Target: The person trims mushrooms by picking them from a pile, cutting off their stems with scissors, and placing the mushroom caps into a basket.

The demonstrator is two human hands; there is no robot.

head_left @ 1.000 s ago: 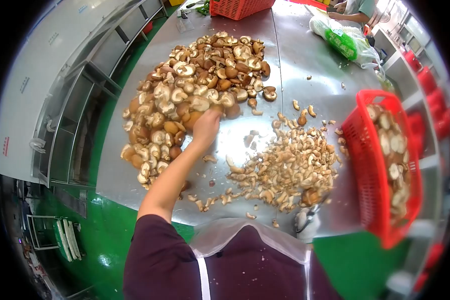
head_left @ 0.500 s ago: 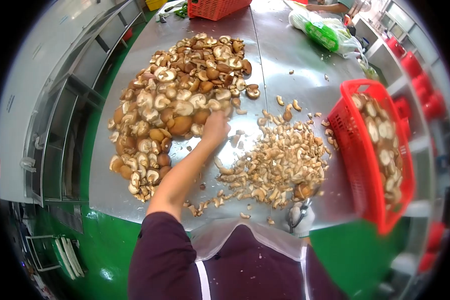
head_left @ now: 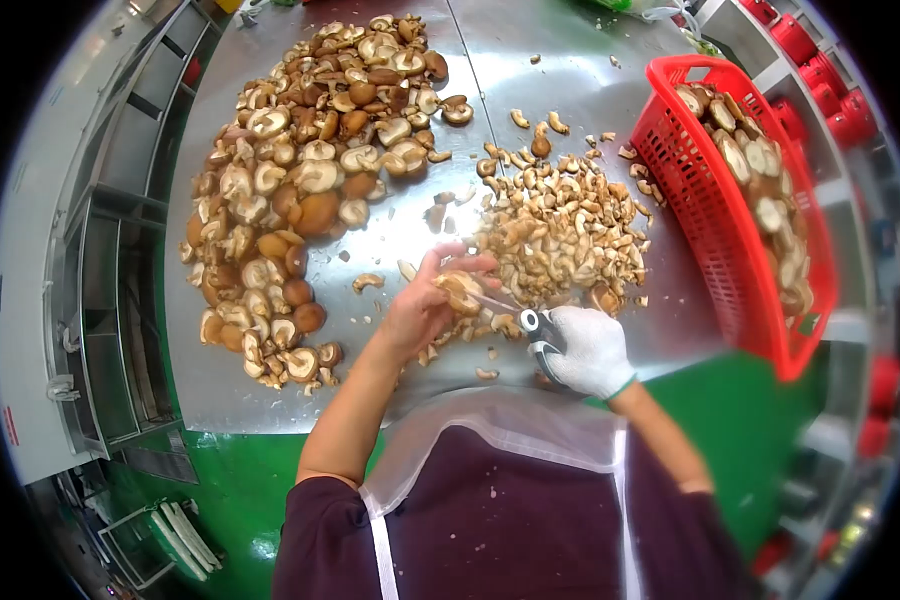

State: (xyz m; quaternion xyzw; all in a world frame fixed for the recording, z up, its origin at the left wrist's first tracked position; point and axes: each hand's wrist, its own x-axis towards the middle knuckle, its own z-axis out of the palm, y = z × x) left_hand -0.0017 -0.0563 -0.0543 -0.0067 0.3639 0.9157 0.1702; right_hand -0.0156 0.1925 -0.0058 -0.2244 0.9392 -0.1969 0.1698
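My bare left hand holds a shiitake mushroom, its pale side partly showing between the fingers. In a white glove, my right hand grips a pair of scissors with dark handles. The blades reach left to the mushroom and touch or nearly touch it; the exact contact is too small to tell. Beyond my hands lies a pile of cut mushroom stems. To the left spreads a large heap of whole shiitake mushrooms, brown caps and pale gills mixed.
A red plastic basket filled with mushrooms stands at the table's right side. The steel table carries both piles and scattered bits. Metal shelving runs along the left, above a green floor. Red containers sit on shelves at right.
My left hand has come back from the mushroom heap toward me and now has a mushroom. My right hand has risen with the scissors to meet it. The view has tilted down.
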